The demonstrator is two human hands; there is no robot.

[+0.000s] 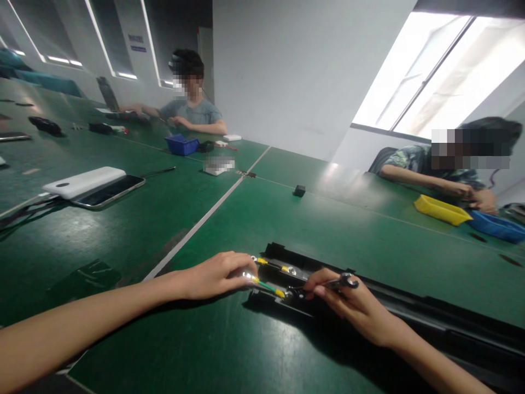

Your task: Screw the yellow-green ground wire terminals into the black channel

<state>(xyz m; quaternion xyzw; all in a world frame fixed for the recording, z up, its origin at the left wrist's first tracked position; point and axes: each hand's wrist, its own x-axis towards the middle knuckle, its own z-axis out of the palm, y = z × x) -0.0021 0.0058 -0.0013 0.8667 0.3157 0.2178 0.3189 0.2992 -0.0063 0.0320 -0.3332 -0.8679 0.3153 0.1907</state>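
Observation:
A long black plastic housing [394, 306] lies across the green table [287, 230] in front of me, running off to the right. My left hand [217, 273] is closed at its left end, fingers pinching a green wire with yellow sleeves and a metal ring terminal [266, 285]. A second yellow-sleeved terminal [283, 268] lies just behind it inside the housing. My right hand [353, 303] grips a small dark metal wrench [342, 283], its tip down in the housing near the wire's right end.
A white power bank [84, 182] and a phone [110, 191] lie at left. One person sits at the far end by a blue bin [181, 144]. Another sits at right by a yellow tray [442, 210] and blue tray [497, 226]. A small black block [299, 190] sits mid-table.

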